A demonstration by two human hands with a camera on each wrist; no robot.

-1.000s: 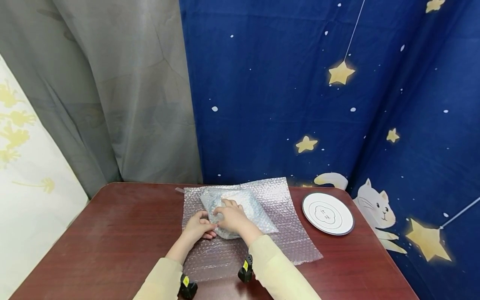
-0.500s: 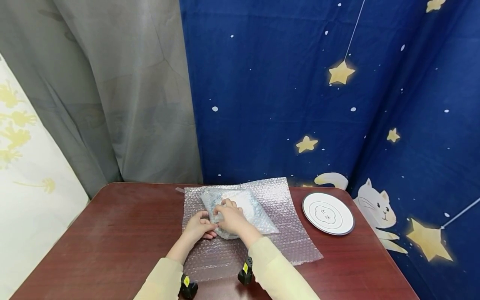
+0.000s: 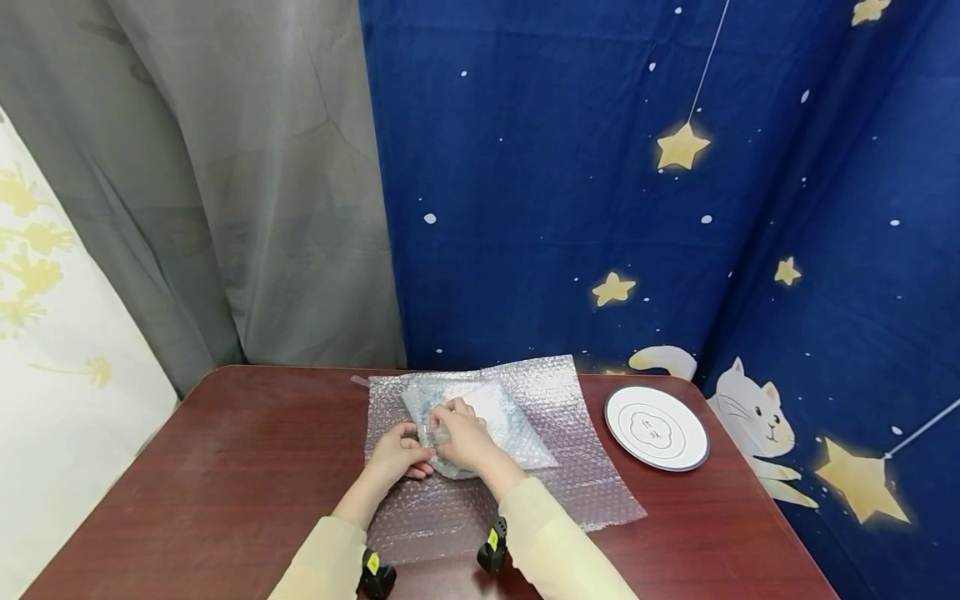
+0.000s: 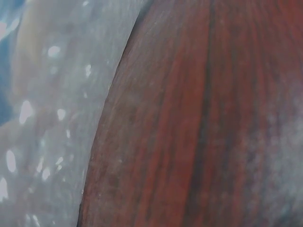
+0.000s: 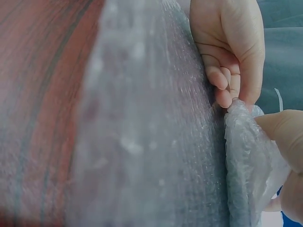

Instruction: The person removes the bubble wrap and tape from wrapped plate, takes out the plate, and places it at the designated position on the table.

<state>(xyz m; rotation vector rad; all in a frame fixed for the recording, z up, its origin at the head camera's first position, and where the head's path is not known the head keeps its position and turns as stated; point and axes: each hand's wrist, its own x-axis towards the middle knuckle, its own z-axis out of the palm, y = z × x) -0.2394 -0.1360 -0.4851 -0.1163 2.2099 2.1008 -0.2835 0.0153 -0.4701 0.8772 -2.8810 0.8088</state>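
In the head view, a sheet of clear bubble wrap (image 3: 600, 492) lies on the table. On it rests a folded bubble-wrap bundle (image 3: 528, 437) with something white inside, mostly hidden. At the bundle's near left edge my left hand (image 3: 395, 456) pinches the wrap between thumb and fingers. My right hand (image 3: 467, 437) is over the bundle, fingers bent, and grips a fold of the wrap close to the left fingertips. The right wrist view has the left hand (image 5: 229, 42) and right hand (image 5: 289, 137) meeting at the crumpled wrap edge (image 5: 246, 156). The left wrist view catches no fingers.
A white dark-rimmed plate (image 3: 656, 427) with a drawn emblem lies at the table's right side. The reddish-brown table (image 3: 247, 467) extends to the left. Grey curtain (image 3: 285, 208) and blue star-patterned curtain (image 3: 525, 208) hang behind it. A black camera band (image 3: 492, 546) is on the right wrist.
My right hand's fingers have bent and shifted slightly over the bundle, drawing nearer its left fold. The left hand, wrap sheet and plate stay where they were.
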